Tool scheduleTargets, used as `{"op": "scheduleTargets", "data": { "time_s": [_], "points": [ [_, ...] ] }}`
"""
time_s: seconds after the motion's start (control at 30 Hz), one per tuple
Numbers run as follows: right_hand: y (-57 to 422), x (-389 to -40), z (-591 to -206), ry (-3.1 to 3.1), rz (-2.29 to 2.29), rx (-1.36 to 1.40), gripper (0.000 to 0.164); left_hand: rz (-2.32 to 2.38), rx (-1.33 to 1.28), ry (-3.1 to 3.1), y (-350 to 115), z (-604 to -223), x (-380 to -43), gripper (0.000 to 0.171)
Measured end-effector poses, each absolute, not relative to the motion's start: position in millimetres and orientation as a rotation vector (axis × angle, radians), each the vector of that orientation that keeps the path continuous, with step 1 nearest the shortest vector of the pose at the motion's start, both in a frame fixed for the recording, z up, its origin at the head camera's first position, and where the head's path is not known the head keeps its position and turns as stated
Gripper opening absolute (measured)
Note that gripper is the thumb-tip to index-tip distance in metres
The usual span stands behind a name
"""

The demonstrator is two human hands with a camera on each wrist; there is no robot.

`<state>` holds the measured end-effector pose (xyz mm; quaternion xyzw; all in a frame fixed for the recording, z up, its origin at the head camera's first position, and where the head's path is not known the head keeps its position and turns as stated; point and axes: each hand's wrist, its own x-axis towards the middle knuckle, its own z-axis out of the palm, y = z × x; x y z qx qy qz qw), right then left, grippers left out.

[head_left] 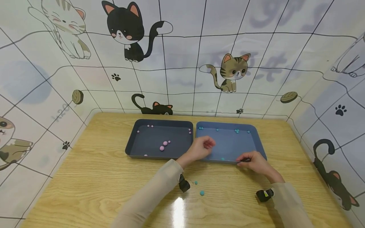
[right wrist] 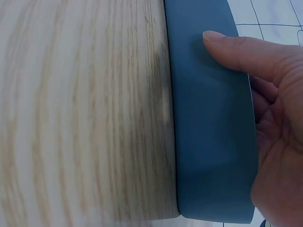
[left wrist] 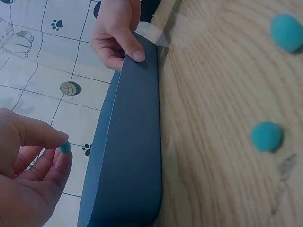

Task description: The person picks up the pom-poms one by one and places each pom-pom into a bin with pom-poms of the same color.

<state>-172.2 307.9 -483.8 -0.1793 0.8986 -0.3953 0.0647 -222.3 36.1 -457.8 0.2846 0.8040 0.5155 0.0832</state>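
Wood-grain tabletop (head_left: 85, 177); left hand (head_left: 201, 148) pinches teal ball (left wrist: 65, 148); right hand (head_left: 253, 162) clamps smooth, round-cornered blue tray (head_left: 231, 144) by wall, thumb outside

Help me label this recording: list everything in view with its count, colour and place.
dark tray: one, dark grey-blue, left of the blue tray
blue tray: one, blue, on the table's right half
pink balls: about nine visible, pink, in the dark tray
teal balls: about eight visible, teal, in the blue tray
loose balls: two, teal, on the table before the trays
held ball: one, teal, in the left hand
table: one, light wood, under the trays
backdrop: white with cat drawings, behind and beside the table
wrist cameras: two, black, one per wrist
sleeves: two, beige, on the arms
left hand: one, near the blue tray's left end
right hand: one, gripping the blue tray's near wall
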Motion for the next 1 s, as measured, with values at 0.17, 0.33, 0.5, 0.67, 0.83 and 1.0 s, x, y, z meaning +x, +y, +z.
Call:
{"op": "scheduleTargets", "data": {
  "time_s": [0.17, 0.33, 0.5, 0.67, 0.83, 1.0],
  "points": [
    [307.1, -172.2, -483.1, 2.711, -1.202, -0.545, 0.009, 1.559, 0.837, 2.412, 40.8, -456.9, -229.2, 0.021],
    [306.1, -170.9, -481.2, 2.707, -1.217, -0.539, 0.009, 1.6, 0.823, 2.402, 45.5, -456.2, -235.0, 0.019],
    [300.5, -167.0, -472.8, 2.715, -1.199, -0.52, 0.009, 1.617, 0.809, 2.414, 50.5, -454.2, -239.2, 0.018],
    [301.9, -168.2, -475.3, 2.723, -1.193, -0.504, 0.009, 1.642, 0.802, 2.42, 55.4, -453.0, -244.4, 0.018],
    [307.6, -171.8, -486.1, 2.727, -1.217, -0.514, 0.008, 1.656, 0.776, 2.406, 58.1, -452.4, -247.8, 0.018],
    [307.2, -172.1, -486.0, 2.719, -1.206, -0.474, 0.009, 1.662, 0.726, 2.401, 60.9, -452.7, -250.0, 0.018]
  ]
}}
